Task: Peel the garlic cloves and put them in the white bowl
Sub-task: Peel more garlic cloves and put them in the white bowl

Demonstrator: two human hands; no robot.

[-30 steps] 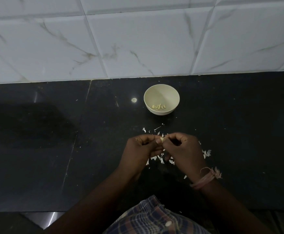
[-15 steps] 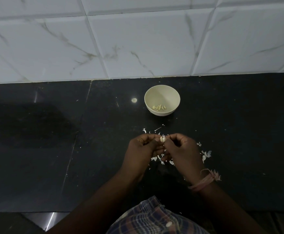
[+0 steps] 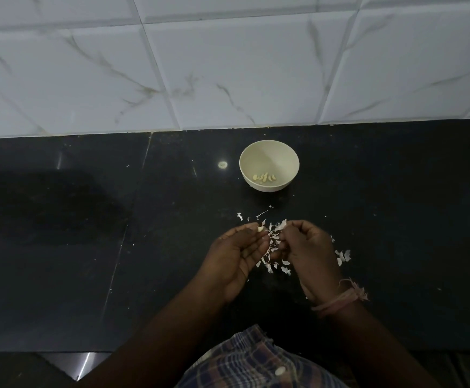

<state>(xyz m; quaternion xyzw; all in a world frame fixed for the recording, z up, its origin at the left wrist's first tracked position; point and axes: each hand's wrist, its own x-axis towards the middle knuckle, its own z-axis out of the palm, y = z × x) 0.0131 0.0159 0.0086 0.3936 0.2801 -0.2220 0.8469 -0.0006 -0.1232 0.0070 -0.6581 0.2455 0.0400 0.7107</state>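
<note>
Hands (image 3: 270, 247) now parted, peel scraps (image 3: 343, 255) beside, white bowl (image 3: 269, 152) beyond.

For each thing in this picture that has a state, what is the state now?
white bowl: upright, several peeled cloves inside.
garlic clove: pinched in the left hand, looks mostly peeled.
skin piece: pinched in the right hand, pulled away from the clove.
peel scraps: scattered loose on the black counter.

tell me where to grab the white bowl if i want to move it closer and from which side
Take the white bowl by its rim, pinching the near wall from above, thumb outside and fingers inside. It stands upright and open-topped, apart from the hands, with peeled cloves low in the bottom, so a rim pinch likely clears them.
</note>
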